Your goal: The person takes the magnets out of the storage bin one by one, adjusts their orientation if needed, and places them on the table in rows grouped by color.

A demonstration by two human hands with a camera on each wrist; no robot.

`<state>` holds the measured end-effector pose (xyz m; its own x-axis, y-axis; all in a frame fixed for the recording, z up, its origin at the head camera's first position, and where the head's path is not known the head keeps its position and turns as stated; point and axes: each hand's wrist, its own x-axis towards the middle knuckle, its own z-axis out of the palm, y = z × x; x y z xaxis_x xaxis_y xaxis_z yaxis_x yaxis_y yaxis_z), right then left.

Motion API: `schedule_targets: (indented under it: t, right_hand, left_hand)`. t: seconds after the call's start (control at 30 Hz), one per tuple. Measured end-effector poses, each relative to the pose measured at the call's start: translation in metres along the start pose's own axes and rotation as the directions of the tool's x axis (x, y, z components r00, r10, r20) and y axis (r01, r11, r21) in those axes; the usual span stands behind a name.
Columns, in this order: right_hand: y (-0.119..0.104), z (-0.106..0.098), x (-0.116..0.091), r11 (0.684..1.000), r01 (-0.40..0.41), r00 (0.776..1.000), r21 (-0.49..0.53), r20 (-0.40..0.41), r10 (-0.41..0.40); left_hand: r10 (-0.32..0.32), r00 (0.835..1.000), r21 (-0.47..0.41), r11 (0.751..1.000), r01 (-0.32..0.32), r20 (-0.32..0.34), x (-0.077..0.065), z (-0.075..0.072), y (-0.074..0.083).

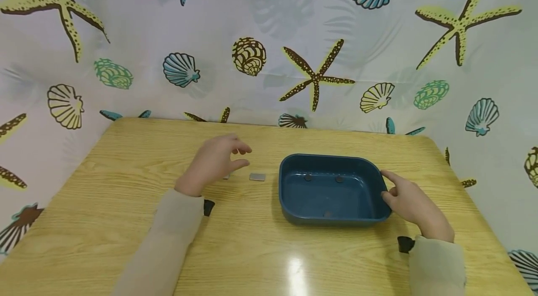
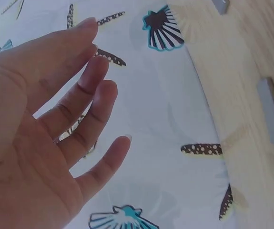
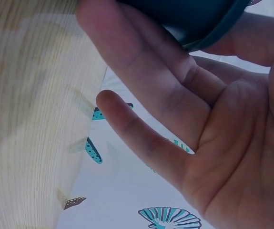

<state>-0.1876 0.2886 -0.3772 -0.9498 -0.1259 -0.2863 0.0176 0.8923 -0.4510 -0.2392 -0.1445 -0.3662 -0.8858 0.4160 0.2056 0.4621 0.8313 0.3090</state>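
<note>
My left hand [image 1: 214,158] hangs over the table with its fingers loosely bent and thumb apart, holding nothing. In the left wrist view its palm and fingers show with nothing in them. Beside the fingertips lies a small flat grey bar [image 1: 257,177]. A second grey bar [image 1: 227,176] is partly hidden under the hand. A dark blue rectangular tub [image 1: 334,222] stands to the right. Three small dark round pieces [image 1: 339,179] show on its floor. My right hand [image 1: 414,202] holds the tub's right side, with thumb and fingers at the rim.
The wooden table [image 1: 235,258] carries everything. A white cloth [image 1: 210,16] printed with shells and starfish hangs behind it and along both sides. Dark wrist bands [image 1: 405,244] show at both sleeves.
</note>
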Motion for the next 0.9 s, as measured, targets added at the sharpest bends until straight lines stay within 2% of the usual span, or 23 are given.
schedule_targets:
  t: [0.17,0.33,0.47,0.6,0.77,0.9]
  right_hand:
    - [0.000,0.000,0.001,1.000,-0.005,1.000,0.000,0.003,0.005]
    - [0.000,0.000,0.001,1.000,-0.006,1.000,-0.002,0.004,0.006]
    - [0.001,0.001,0.001,1.000,-0.006,1.000,0.003,0.005,0.006]
    - [0.001,0.001,0.000,1.000,-0.004,1.000,0.007,0.005,0.004]
    - [0.001,0.002,0.000,1.000,0.003,1.000,0.009,0.001,-0.003]
    - [0.000,0.001,0.000,1.000,0.008,1.000,0.004,-0.003,-0.008]
  left_hand:
    - [0.061,0.998,0.000,0.998,-0.061,0.013,0.009,-0.001,0.017]
    - [0.102,0.992,0.024,0.994,-0.103,0.069,0.020,0.001,0.034]
    - [0.146,0.983,0.004,0.989,-0.148,0.111,0.030,0.007,0.047]
    - [0.209,0.966,-0.010,0.978,-0.210,0.151,0.040,0.016,0.061]
    - [0.255,0.943,-0.025,0.966,-0.256,0.216,0.049,0.028,0.076]
    - [0.294,0.917,-0.041,0.955,-0.294,0.269,0.055,0.035,0.089]
